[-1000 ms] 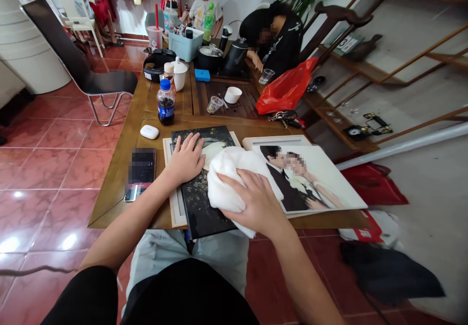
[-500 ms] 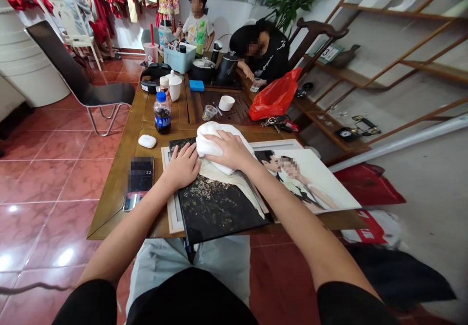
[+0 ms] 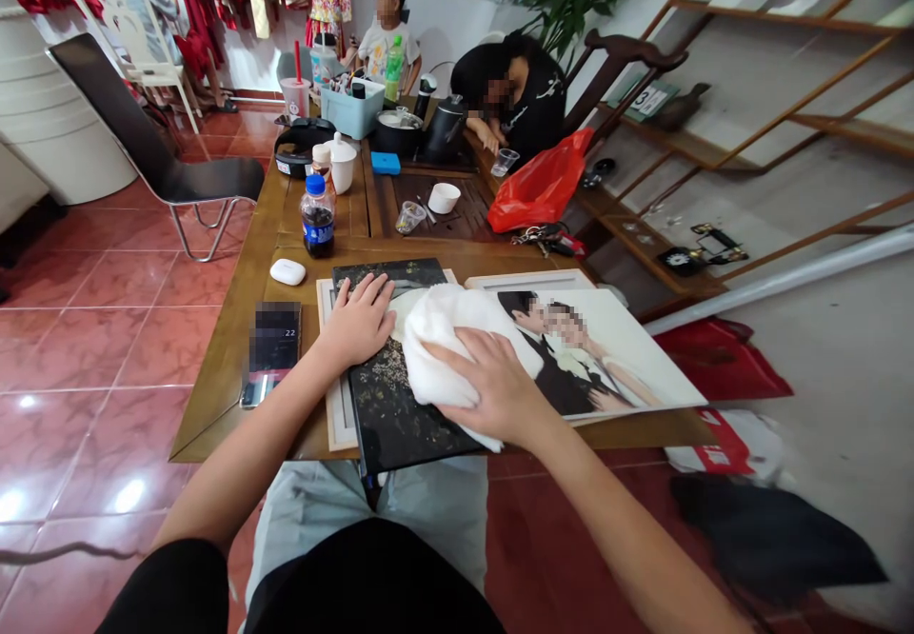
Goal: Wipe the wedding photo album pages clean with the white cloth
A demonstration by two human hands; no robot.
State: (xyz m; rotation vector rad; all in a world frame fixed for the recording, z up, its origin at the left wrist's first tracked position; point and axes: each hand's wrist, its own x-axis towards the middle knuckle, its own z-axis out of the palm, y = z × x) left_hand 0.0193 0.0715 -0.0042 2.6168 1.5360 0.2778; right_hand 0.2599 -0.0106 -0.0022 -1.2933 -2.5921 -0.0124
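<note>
My right hand (image 3: pixel 492 382) is closed round a bunched white cloth (image 3: pixel 439 353) and presses it on the right side of a dark, speckled flat panel (image 3: pixel 400 425). Flat on the panel's left part lies my left hand (image 3: pixel 361 320), its fingers spread. The panel rests over a pale wooden frame (image 3: pixel 339 429) at the table's near edge, jutting out slightly past it. A pale patch on the panel is mostly covered by the cloth. To the right, a large photo print of a couple (image 3: pixel 606 353) lies partly under the cloth's edge.
Left of the panel are a phone (image 3: pixel 271 353), a white earbud case (image 3: pixel 288 272) and a cola bottle (image 3: pixel 318 220). Farther back stand a kettle (image 3: pixel 444 129), a white cup (image 3: pixel 444 198) and a red plastic bag (image 3: pixel 539 187). Two people sit at the far side of the table (image 3: pixel 243 263).
My right hand has drawn the white cloth towards me and to the right across the panel. My left hand has stayed in nearly the same place.
</note>
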